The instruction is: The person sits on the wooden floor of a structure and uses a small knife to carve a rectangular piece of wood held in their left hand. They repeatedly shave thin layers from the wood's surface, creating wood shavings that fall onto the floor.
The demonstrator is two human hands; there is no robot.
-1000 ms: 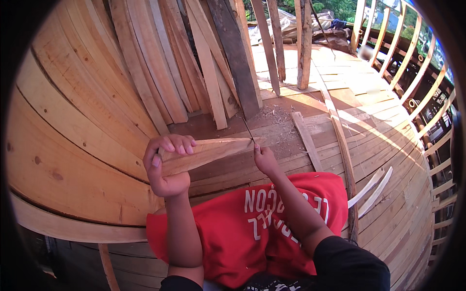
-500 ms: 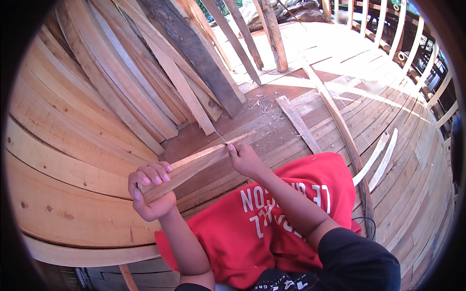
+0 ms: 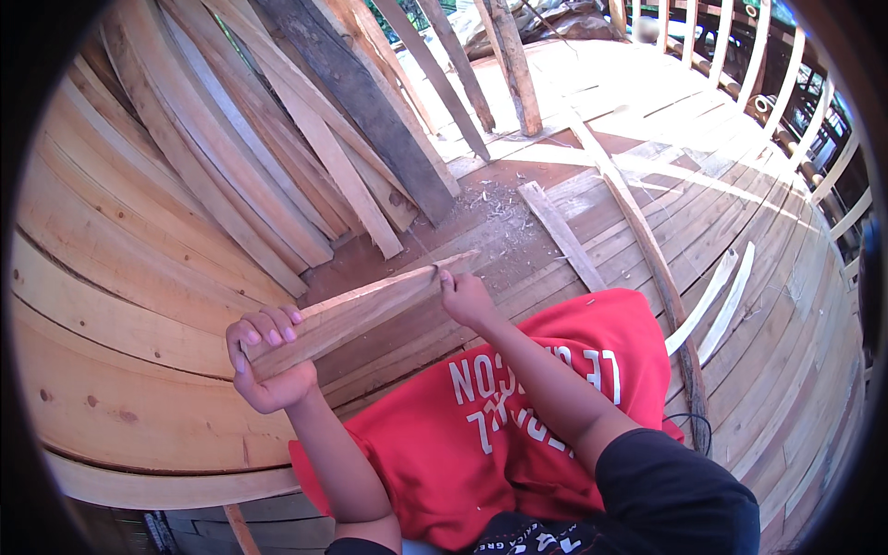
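Observation:
A short wooden board (image 3: 356,319) slants above my lap, its right end farther away than its left. My left hand (image 3: 271,359) is wrapped round the near left end, fingers over the top and the thumb side below. My right hand (image 3: 465,298) is closed near the far end of the board, on a thin-bladed tool (image 3: 436,269). Only a small dark part and a faint thin line of that tool show at the upper edge; its handle is hidden in the fist. A red cloth with white lettering (image 3: 573,370) covers my lap.
Curved planks (image 3: 139,324) form a wall on the left, with upright boards (image 3: 314,139) leaning beyond it. Wood shavings (image 3: 504,208) lie on the plank floor (image 3: 758,370). A loose board (image 3: 560,236), a long strip (image 3: 638,217) and two pale curved strips (image 3: 726,305) lie right.
The board and my left hand have shifted left and slightly up. My right hand has slid along the board toward its far end, and the blade line looks fainter.

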